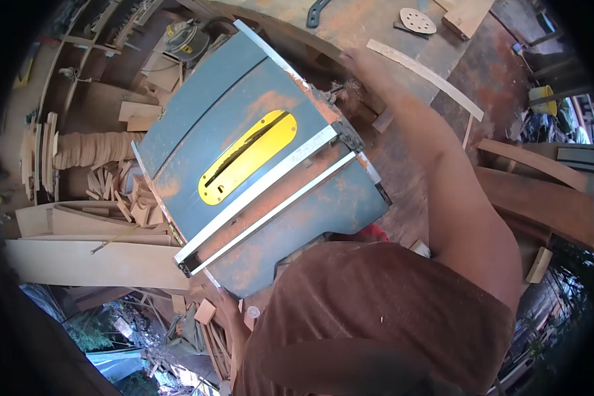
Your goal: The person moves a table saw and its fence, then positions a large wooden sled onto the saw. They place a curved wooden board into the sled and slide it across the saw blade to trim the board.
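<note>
A table saw (231,132) with a dark grey top fills the middle of the view. Its yellow throat plate (270,142) surrounds the blade slot. A pale metal fence rail (257,198) crosses the top, and orange-brown sawdust lies on it. At the near left corner, my left hand (230,310) is closed at the saw's edge, with most of its fingers hidden. My right hand (362,66) reaches past the saw's far right side to the workbench edge, its visible fingers stretched out. I see nothing held in it.
The workbench (376,26) carries a curved wooden strip (426,76) and a sanding disc pad (418,21). Wood offcuts (138,204) and curved boards (99,261) lie at left. A shop vacuum (187,41) stands behind the saw. More curved boards (541,198) are at right.
</note>
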{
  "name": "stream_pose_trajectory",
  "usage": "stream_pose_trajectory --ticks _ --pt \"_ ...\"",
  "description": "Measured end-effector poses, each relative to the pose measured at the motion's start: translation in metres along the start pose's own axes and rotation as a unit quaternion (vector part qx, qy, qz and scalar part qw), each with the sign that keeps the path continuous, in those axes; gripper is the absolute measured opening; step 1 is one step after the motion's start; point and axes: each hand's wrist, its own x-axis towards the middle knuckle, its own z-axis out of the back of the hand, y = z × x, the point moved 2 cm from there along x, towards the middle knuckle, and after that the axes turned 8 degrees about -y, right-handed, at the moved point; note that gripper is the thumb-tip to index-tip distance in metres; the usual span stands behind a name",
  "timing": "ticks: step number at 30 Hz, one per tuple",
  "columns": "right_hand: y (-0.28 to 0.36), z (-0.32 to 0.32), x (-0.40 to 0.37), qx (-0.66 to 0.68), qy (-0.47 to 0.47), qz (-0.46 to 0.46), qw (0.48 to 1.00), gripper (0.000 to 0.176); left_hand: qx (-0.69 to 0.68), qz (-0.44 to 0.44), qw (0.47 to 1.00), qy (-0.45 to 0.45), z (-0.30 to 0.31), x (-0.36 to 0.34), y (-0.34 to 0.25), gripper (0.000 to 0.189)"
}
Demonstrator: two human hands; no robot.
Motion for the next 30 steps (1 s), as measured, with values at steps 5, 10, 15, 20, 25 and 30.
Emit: stream_pose_trajectory --ticks 5,10,15,20,25,30 --pt "0.014 -0.005 0.023 0.064 -0.083 0.022 0.994 0.020 0.127 -0.004 0.992 -0.013 0.008 -0.004 -0.011 0.072" --pt "0.010 -0.016 -0.075 0.201 -0.115 0.064 0.971 0.019 0.078 -0.013 0.997 -0.011 0.002 -0.034 -0.045 0.067" --pt "0.019 -0.025 -0.109 0.112 0.001 0.096 0.989 0.034 0.091 -0.037 0.995 0.007 0.005 -0.020 -0.039 0.057" --pt "0.008 -0.013 -0.104 0.022 0.142 0.164 0.976 0.049 0.095 -0.083 0.992 0.001 0.011 0.012 -0.014 0.054" --pt "0.029 -0.009 -0.104 -0.032 0.133 0.167 0.976 0.047 0.103 -0.045 0.994 0.013 0.008 -0.004 -0.019 0.054" --pt "0.027 -0.003 -0.107 -0.081 0.160 0.184 0.966 0.049 0.119 -0.100 0.988 -0.011 0.005 -0.014 -0.025 0.053"
